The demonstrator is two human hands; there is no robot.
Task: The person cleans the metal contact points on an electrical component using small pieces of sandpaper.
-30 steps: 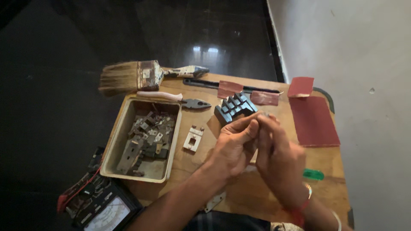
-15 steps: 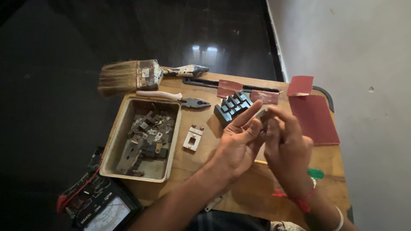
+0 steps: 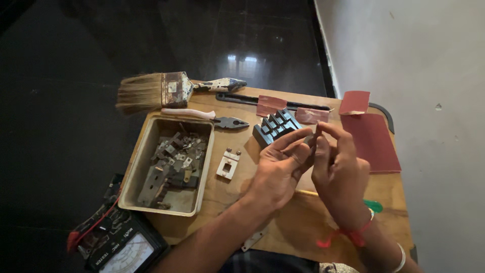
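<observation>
wooden table [image 3: 222,212] | tray [image 3: 135,172] | paintbrush [image 3: 161,91] | pliers [image 3: 212,118] | sandpaper [image 3: 376,141]

Left hand [image 3: 277,169] palm-up, right hand [image 3: 339,169] fingers curled, fingertips meeting.

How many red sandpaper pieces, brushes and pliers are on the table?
Red sandpaper pieces: 4
Paintbrush: 1
Pliers: 1
Total: 6
</observation>
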